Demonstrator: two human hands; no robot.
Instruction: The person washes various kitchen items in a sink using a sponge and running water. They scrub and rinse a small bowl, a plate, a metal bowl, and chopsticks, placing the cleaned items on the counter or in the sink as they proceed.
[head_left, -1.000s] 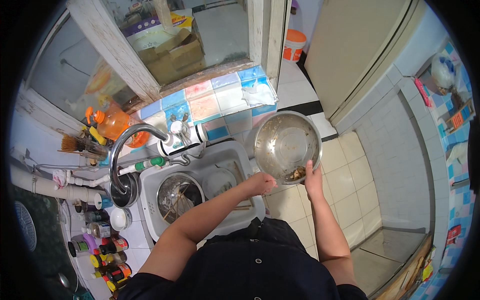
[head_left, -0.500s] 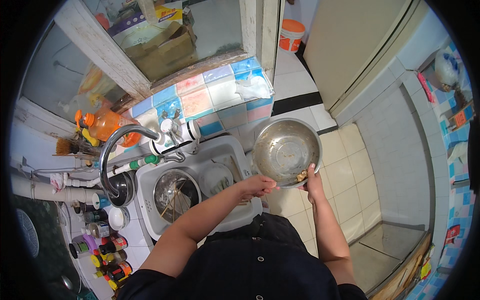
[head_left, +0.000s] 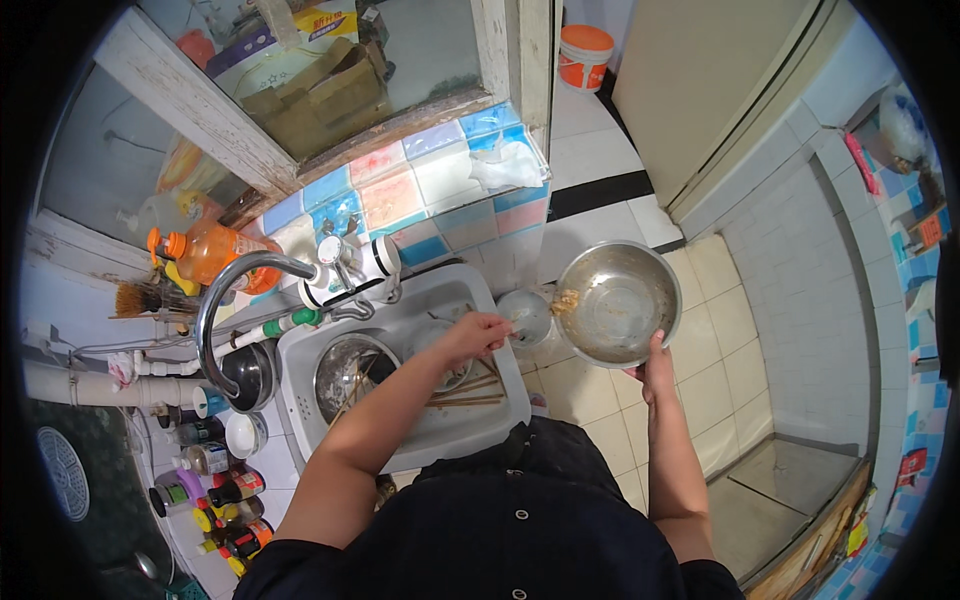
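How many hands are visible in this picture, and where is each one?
2: the left hand, fingers curled, above the right side of the grey sink, and the right hand, holding the metal bowl by its near rim.

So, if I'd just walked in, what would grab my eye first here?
Probably the big, shiny steel bowl over the tiled floor, held at its near rim by the right fingers, with a clump of food scraps at its left rim. Next, perhaps, the tall curved chrome tap left of the grey sink, and the bright orange bottle beyond it.
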